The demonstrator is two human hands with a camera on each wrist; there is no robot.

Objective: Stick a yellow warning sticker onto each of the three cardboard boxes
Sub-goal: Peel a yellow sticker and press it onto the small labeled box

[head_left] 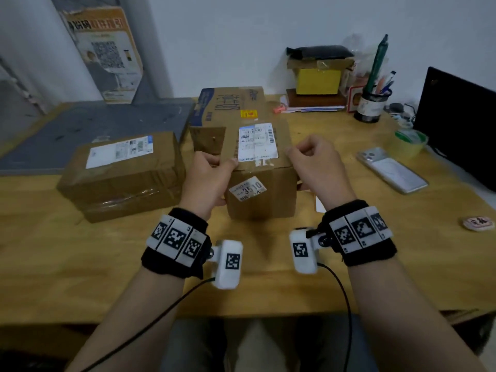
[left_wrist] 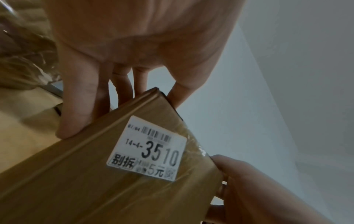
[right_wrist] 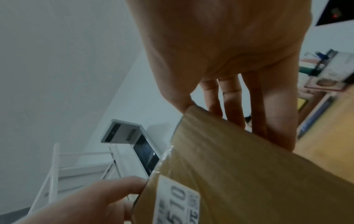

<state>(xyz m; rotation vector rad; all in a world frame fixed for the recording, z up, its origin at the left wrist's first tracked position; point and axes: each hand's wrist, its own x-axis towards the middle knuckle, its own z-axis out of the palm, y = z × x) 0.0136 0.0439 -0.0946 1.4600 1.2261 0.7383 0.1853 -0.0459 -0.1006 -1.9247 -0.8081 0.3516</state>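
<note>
Both hands grip the small brown cardboard box (head_left: 259,181) from its two sides. The left hand (head_left: 208,178) has its fingers curled over the top left edge with the thumb (left_wrist: 76,106) against the side; the right hand (head_left: 316,167) clasps the right side, fingers bent over the top edge. Held so, the box seems to be lifted or shifted at the front of the wooden bench (head_left: 268,285), probably to turn up a free face beside its white shipping label (head_left: 257,142) and the white "3510" price tag (left_wrist: 147,148).

Behind it stands a larger printed cardboard box (head_left: 230,108) that already bears a yellow warning sticker (head_left: 249,113). To the left lies a taped brown cardboard parcel (head_left: 120,173); no sticker shows on it. No loose sticker is in either hand.
</note>
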